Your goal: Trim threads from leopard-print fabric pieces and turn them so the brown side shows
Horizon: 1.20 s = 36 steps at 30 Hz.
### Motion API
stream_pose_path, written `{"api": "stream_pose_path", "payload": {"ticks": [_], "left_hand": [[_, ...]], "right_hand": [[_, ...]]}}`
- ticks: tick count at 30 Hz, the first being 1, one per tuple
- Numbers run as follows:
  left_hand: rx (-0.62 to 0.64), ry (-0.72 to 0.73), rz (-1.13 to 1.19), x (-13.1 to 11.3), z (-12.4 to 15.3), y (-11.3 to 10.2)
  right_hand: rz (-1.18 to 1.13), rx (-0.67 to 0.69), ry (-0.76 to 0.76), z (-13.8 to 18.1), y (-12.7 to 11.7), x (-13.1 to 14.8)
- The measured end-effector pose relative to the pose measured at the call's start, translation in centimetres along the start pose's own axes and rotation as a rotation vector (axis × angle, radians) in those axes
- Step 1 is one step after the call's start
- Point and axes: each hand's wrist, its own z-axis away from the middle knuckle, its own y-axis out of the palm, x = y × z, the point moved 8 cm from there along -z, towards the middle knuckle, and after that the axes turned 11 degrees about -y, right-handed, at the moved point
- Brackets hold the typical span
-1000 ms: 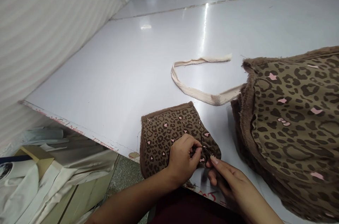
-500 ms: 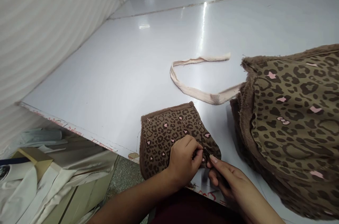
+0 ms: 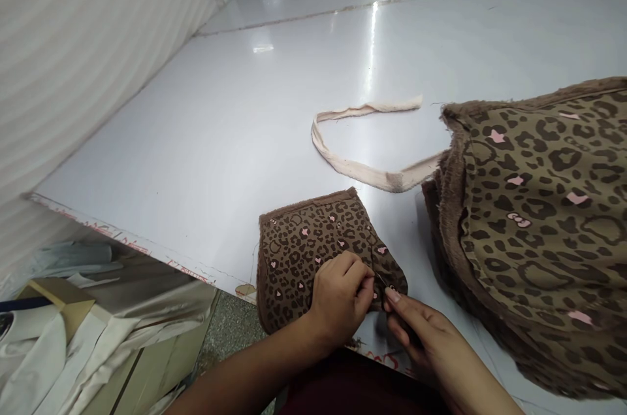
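Left hand point(image 3: 340, 294): bare;
Left forearm point(image 3: 259, 366): bare, tapering;
Right hand point(image 3: 424, 330): bare; rounded thumbnail point(image 3: 393, 295);
Right forearm point(image 3: 473, 379): bare;
Clothing point(image 3: 337, 389): dark maroon cloth, nearly black in shadow.

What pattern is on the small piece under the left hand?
The small piece has dark leopard spots on brown, with pink patches; head view.

Piled leopard-print fabric point(image 3: 543, 232), heaped pale cloth point(image 3: 39, 356) and a broad worktable point(image 3: 210, 134) mark a textile workshop.

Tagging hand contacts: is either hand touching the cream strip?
No, the cream strip lies clear of the left hand and right hand, both at the small patterned piece.
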Motion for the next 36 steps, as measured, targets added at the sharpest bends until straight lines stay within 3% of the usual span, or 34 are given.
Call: {"api": "stream_pose_path", "payload": {"ticks": [8,14,25,36], "left_hand": [[-0.002,0.055,0.08,0.1,0.0,0.2],[0.059,-0.027,0.124,0.2,-0.3,0.4],[0.029,-0.048,0.092,0.4,-0.3,0.5],[-0.055,0.113,-0.032,-0.5,0.3,0.4]], "right_hand": [[-0.043,-0.066,0.019,0.6,-0.8,-0.3],[-0.028,-0.051,0.046,0.4,-1.0,-0.8],[-0.071,-0.088,0.049,0.7,-0.7,-0.5],[-0.059,-0.056,0.076,0.5,-0.1,-0.4]]}}
